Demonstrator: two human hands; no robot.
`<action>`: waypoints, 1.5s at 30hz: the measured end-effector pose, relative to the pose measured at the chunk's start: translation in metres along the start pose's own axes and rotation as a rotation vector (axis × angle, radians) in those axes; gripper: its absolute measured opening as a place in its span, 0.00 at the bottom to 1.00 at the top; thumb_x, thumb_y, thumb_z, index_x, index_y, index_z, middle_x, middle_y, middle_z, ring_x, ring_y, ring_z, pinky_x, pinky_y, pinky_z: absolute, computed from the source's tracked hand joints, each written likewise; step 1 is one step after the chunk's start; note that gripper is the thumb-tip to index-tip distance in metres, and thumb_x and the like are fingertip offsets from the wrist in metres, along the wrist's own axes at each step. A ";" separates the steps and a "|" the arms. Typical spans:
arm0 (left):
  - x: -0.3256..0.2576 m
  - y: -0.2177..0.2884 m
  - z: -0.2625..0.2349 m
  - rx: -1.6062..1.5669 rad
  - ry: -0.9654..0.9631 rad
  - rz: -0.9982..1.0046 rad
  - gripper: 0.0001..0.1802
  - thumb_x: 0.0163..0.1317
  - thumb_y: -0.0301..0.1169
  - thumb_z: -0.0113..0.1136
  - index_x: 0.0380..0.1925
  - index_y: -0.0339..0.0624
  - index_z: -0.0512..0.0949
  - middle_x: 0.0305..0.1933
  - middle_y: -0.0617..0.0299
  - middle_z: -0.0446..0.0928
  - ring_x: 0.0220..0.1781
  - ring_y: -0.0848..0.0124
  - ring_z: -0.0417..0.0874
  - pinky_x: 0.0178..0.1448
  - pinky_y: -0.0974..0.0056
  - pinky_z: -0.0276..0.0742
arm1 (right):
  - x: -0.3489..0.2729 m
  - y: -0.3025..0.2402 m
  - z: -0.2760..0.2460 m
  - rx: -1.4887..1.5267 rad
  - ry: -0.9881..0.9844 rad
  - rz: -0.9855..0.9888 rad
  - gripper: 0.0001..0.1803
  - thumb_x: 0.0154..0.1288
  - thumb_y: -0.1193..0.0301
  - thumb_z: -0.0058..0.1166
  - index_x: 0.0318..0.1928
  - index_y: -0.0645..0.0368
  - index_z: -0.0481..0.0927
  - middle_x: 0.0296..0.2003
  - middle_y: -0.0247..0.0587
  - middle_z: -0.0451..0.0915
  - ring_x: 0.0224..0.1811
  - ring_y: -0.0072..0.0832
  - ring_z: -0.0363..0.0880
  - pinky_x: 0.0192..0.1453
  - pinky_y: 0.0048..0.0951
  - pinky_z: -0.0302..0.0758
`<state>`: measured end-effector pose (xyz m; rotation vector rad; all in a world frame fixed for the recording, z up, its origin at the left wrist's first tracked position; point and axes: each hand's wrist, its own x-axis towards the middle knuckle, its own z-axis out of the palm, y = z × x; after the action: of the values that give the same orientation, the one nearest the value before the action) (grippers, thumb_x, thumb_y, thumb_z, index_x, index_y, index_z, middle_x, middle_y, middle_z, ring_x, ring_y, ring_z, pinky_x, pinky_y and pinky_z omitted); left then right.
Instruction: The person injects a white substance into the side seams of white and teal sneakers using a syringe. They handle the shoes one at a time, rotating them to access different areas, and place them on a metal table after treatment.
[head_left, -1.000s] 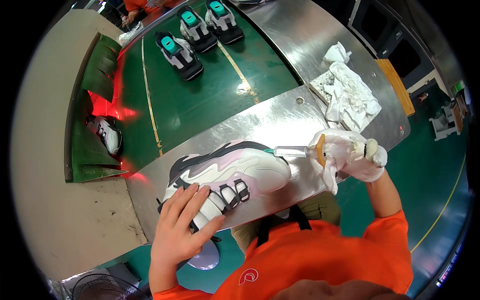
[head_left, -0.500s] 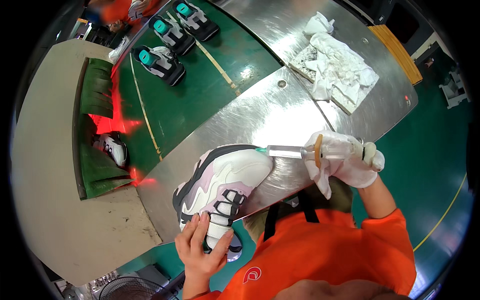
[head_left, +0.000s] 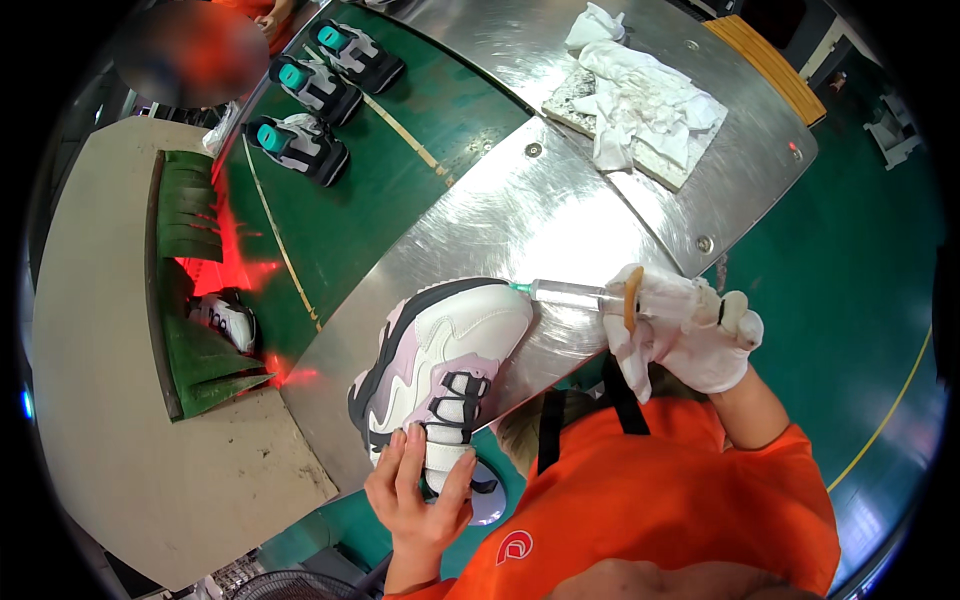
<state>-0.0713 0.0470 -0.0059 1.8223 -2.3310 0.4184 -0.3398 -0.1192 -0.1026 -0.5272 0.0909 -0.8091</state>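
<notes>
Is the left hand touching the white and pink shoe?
Touching. The head view shows the left hand with fingers lying on the strap end of the shoe.

The person wears a bright orange short-sleeved shirt with a small white swirl emblem on the chest. Dark straps run over the shoulder area, two narrow black bands crossing the orange cloth near the neck. The right hand [head_left: 690, 335] is covered by a white fabric glove, loose and wrinkled, with a dark band showing at one finger. The left hand [head_left: 420, 490] is bare, without glove, ring or watch, and its forearm is uncovered below the sleeve.
</notes>
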 end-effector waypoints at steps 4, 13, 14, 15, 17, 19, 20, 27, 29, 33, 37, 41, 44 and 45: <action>0.000 0.001 0.003 0.005 0.020 0.014 0.20 0.49 0.27 0.71 0.43 0.59 0.81 0.58 0.46 0.77 0.53 0.48 0.79 0.57 0.51 0.77 | -0.009 0.008 -0.002 0.021 0.006 -0.032 0.48 0.52 0.43 0.56 0.61 0.74 0.66 0.45 0.61 0.77 0.34 0.46 0.83 0.33 0.39 0.83; 0.002 0.002 0.008 0.018 0.045 0.031 0.21 0.49 0.28 0.72 0.45 0.59 0.80 0.58 0.46 0.77 0.54 0.48 0.79 0.55 0.53 0.76 | -0.013 0.009 0.001 -0.034 -0.017 -0.100 0.47 0.52 0.42 0.58 0.62 0.67 0.70 0.52 0.67 0.75 0.40 0.52 0.83 0.37 0.44 0.83; 0.003 0.001 0.009 0.016 0.043 0.029 0.21 0.49 0.28 0.72 0.45 0.59 0.80 0.58 0.46 0.77 0.54 0.48 0.79 0.56 0.53 0.76 | -0.011 0.006 0.002 -0.046 -0.013 -0.087 0.47 0.52 0.43 0.59 0.63 0.68 0.69 0.51 0.67 0.75 0.40 0.52 0.83 0.36 0.43 0.84; 0.004 0.001 0.009 0.013 0.041 0.028 0.22 0.49 0.28 0.72 0.45 0.59 0.80 0.58 0.45 0.77 0.54 0.48 0.79 0.56 0.53 0.75 | -0.008 0.004 0.004 -0.057 -0.009 -0.073 0.48 0.52 0.43 0.60 0.63 0.69 0.68 0.51 0.67 0.75 0.41 0.51 0.83 0.36 0.43 0.84; 0.005 0.000 0.009 0.014 0.030 0.027 0.22 0.49 0.28 0.72 0.46 0.59 0.80 0.58 0.45 0.77 0.54 0.47 0.79 0.55 0.53 0.75 | -0.007 -0.003 0.010 -0.080 0.073 0.009 0.48 0.52 0.46 0.63 0.64 0.71 0.66 0.50 0.65 0.76 0.41 0.49 0.84 0.36 0.42 0.85; 0.005 0.000 0.008 0.017 0.021 0.024 0.22 0.49 0.28 0.72 0.46 0.59 0.80 0.58 0.45 0.77 0.55 0.47 0.78 0.55 0.52 0.75 | -0.005 -0.009 0.021 -0.082 0.145 0.083 0.48 0.52 0.52 0.65 0.64 0.73 0.64 0.48 0.63 0.78 0.41 0.48 0.84 0.36 0.41 0.85; 0.006 -0.001 0.009 0.018 0.019 0.023 0.22 0.49 0.28 0.72 0.46 0.59 0.80 0.59 0.45 0.77 0.55 0.47 0.78 0.55 0.52 0.75 | -0.002 -0.013 0.028 -0.074 0.178 0.116 0.47 0.52 0.56 0.65 0.65 0.74 0.63 0.47 0.62 0.78 0.40 0.47 0.84 0.37 0.41 0.85; 0.014 -0.006 0.004 -0.018 0.003 0.021 0.25 0.44 0.24 0.69 0.45 0.57 0.80 0.60 0.46 0.76 0.55 0.48 0.78 0.56 0.53 0.75 | -0.008 -0.006 0.029 -0.119 0.046 0.056 0.52 0.39 0.77 0.62 0.69 0.75 0.56 0.51 0.56 0.76 0.43 0.37 0.81 0.44 0.34 0.81; 0.014 -0.011 0.004 -0.007 -0.009 0.023 0.21 0.46 0.26 0.67 0.44 0.60 0.83 0.60 0.47 0.76 0.55 0.50 0.78 0.55 0.55 0.73 | -0.006 -0.009 0.033 -0.138 0.047 0.112 0.54 0.36 0.78 0.65 0.69 0.73 0.56 0.53 0.53 0.74 0.44 0.34 0.80 0.46 0.32 0.79; 0.019 -0.018 -0.002 -0.044 -0.048 -0.001 0.22 0.44 0.27 0.66 0.42 0.60 0.85 0.61 0.48 0.76 0.56 0.51 0.77 0.56 0.57 0.72 | -0.004 -0.009 0.038 -0.171 0.016 0.162 0.55 0.35 0.80 0.66 0.70 0.70 0.56 0.53 0.46 0.71 0.46 0.29 0.76 0.50 0.29 0.76; 0.034 -0.032 -0.009 -0.146 -0.083 -0.014 0.26 0.40 0.27 0.67 0.45 0.57 0.82 0.62 0.48 0.75 0.55 0.51 0.78 0.53 0.56 0.72 | -0.004 -0.009 0.042 -0.212 -0.027 0.135 0.55 0.36 0.78 0.70 0.69 0.68 0.57 0.54 0.42 0.69 0.47 0.28 0.74 0.53 0.29 0.74; 0.046 -0.051 -0.017 -0.262 -0.104 0.001 0.29 0.35 0.25 0.65 0.45 0.52 0.80 0.61 0.48 0.75 0.50 0.51 0.78 0.51 0.56 0.72 | -0.005 0.005 0.033 -0.268 -0.069 0.076 0.58 0.35 0.74 0.75 0.69 0.67 0.56 0.54 0.42 0.69 0.49 0.28 0.74 0.56 0.30 0.73; 0.057 -0.066 -0.021 -0.394 -0.144 -0.072 0.26 0.37 0.25 0.65 0.43 0.47 0.80 0.59 0.47 0.76 0.48 0.50 0.78 0.51 0.54 0.72 | -0.002 0.013 0.026 -0.313 -0.104 0.044 0.59 0.36 0.73 0.77 0.70 0.67 0.56 0.54 0.42 0.70 0.51 0.29 0.74 0.57 0.30 0.72; 0.061 -0.070 -0.021 -0.447 -0.149 -0.102 0.25 0.37 0.24 0.65 0.43 0.46 0.80 0.58 0.47 0.76 0.48 0.50 0.78 0.51 0.54 0.72 | -0.001 0.016 0.024 -0.330 -0.117 0.036 0.59 0.36 0.72 0.77 0.70 0.66 0.56 0.54 0.42 0.70 0.52 0.29 0.74 0.58 0.31 0.72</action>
<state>-0.0194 -0.0185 0.0403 1.7821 -2.1761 -0.2442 -0.3236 -0.0992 -0.0900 -0.8810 0.1270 -0.7303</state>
